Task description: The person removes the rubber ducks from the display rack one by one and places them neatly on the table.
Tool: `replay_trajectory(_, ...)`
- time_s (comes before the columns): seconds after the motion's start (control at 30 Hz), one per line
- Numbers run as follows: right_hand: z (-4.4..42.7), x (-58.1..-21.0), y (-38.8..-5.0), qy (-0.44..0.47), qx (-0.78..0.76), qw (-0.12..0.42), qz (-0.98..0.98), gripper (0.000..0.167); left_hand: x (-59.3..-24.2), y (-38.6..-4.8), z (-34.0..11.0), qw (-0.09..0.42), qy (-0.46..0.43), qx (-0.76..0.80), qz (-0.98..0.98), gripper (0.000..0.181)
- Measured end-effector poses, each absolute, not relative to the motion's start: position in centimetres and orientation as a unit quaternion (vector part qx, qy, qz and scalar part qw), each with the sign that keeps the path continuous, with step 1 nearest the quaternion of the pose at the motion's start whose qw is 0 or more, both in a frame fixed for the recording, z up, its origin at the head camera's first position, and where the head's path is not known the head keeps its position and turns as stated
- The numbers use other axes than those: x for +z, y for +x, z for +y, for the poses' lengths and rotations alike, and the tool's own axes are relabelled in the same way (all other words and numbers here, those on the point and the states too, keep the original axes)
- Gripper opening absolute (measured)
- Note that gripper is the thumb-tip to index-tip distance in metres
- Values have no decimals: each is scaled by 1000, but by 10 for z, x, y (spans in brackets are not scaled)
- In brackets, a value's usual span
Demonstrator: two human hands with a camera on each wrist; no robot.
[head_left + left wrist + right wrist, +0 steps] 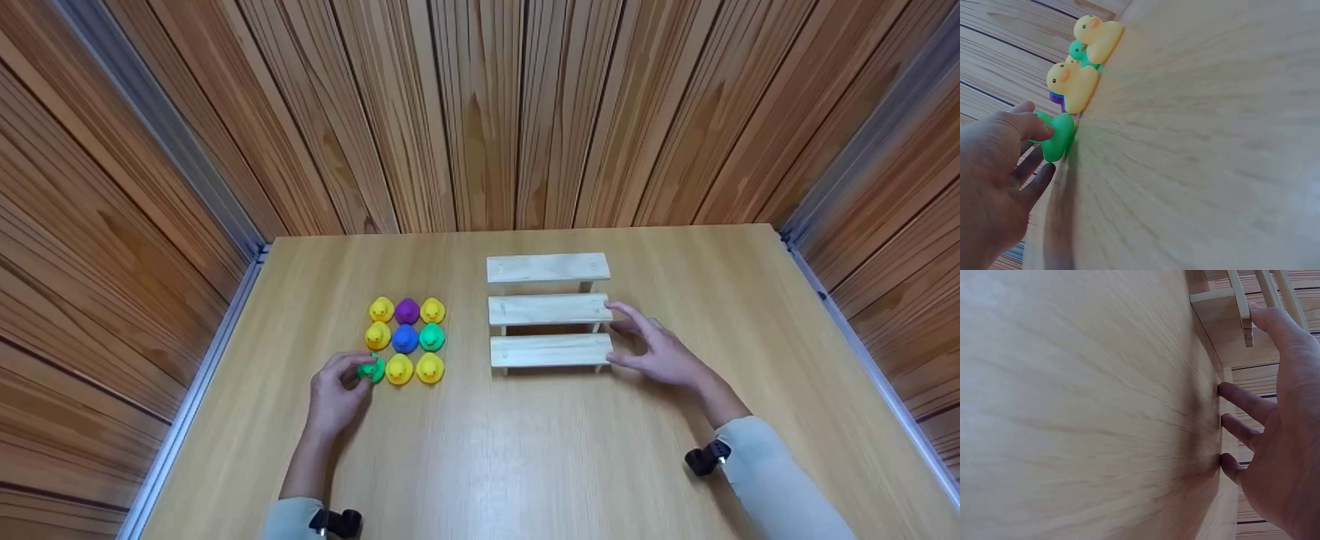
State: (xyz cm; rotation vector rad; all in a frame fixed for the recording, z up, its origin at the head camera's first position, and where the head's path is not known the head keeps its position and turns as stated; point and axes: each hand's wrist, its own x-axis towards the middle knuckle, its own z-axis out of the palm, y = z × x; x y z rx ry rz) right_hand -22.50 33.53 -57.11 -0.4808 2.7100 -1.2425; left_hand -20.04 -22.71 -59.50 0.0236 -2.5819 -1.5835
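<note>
My left hand point(334, 394) pinches a green rubber duck point(1060, 138) at the near left corner of a block of ducks. Beside that duck sit two yellow ducks point(400, 369); behind are a blue duck point(405, 339), another green duck point(431, 337), a purple duck point(406, 310) and more yellow ones. To the right stands a pale wooden three-step rack point(551, 349). My right hand point(664, 356) is at the rack's right end with fingers spread. Its thumb touches the end of the lowest board in the right wrist view, while other fingertips point(1230, 389) reach down to the tabletop.
The light wood tabletop point(480, 450) carries the ducks on the left and the rack right of centre. Wood-plank walls point(480, 112) enclose the back and sides, with metal rails point(187, 405) along the side edges.
</note>
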Motion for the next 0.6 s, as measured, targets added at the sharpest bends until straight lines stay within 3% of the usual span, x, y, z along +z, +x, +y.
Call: replay_trajectory(0.6,335,-573,-224,-153,-417,65,894,91,-600,-199,-228,63,-6,-525,-849,31)
